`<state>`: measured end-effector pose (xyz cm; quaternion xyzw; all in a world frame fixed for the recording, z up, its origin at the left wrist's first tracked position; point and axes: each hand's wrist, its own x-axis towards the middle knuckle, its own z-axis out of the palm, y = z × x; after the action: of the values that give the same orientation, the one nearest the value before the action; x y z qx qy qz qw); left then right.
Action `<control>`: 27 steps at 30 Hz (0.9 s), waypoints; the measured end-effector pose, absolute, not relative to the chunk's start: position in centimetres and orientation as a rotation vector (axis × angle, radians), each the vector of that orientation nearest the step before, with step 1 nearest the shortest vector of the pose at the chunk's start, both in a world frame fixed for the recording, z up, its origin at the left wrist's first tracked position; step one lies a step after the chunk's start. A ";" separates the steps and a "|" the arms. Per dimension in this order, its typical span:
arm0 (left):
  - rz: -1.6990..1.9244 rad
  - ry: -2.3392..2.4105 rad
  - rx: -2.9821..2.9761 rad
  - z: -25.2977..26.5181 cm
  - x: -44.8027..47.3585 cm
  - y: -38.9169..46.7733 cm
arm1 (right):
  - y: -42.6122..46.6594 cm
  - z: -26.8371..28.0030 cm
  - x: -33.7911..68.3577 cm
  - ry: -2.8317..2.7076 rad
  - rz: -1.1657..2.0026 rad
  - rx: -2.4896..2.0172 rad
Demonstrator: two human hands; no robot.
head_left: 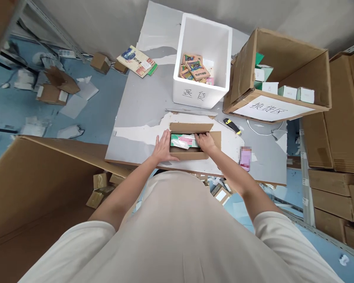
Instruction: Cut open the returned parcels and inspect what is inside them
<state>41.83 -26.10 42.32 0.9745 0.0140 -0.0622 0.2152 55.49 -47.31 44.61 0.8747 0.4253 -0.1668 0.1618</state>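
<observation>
An opened small cardboard box (189,156) lies near the front edge of the table, its flaps folded out. Inside it is a green, white and pink carton (181,140), with what looks like crumpled clear wrap on it. My left hand (163,147) rests against the box's left end, open, fingers stretched and thumb apart along the front side. My right hand (205,142) reaches into the right end of the box. Its fingers are curled at the carton's right end, and the fingertips are partly hidden there.
A yellow-black utility knife (232,126) and a pink-screened phone (245,158) lie to the right. Behind stand a white foam box (201,96) with several small packs and a large cardboard box (283,108) with several cartons. Flat printed packages (137,62) lie back left.
</observation>
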 end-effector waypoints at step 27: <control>-0.273 0.182 2.813 43.6 43.1 -26.8 | -48.8 49.8 53.2 1.371 -0.326 2.869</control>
<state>43.11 -26.75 43.62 0.9814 0.0634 -0.0954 0.1541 53.16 -48.81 49.80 0.8973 0.4287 -0.1020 -0.0272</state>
